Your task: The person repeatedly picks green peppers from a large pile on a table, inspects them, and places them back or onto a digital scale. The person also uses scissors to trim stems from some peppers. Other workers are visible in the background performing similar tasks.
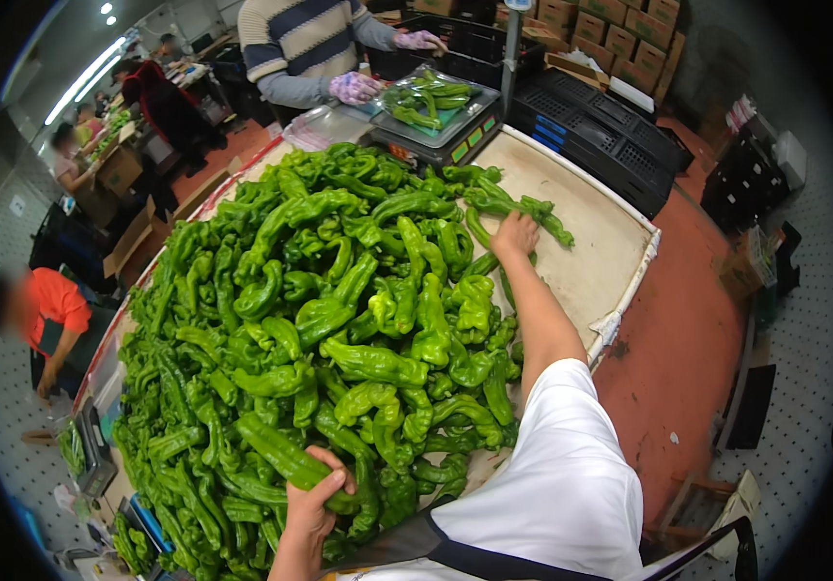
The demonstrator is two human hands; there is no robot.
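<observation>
A broad heap of wrinkled green peppers covers most of the table before me. My left hand grips a long, smooth green pepper low over the near part of the heap, thumb across it. My right arm stretches forward, and my right hand is at the heap's far right edge. Its fingers curl down among a few loose green peppers on the pale tabletop. Whether those fingers grip one of them is hidden by the back of the hand.
Beyond the heap, a digital scale carries a bag of peppers; a co-worker's gloved hand is beside it. Black plastic crates stand at the far right. Another person works at left, near a second scale.
</observation>
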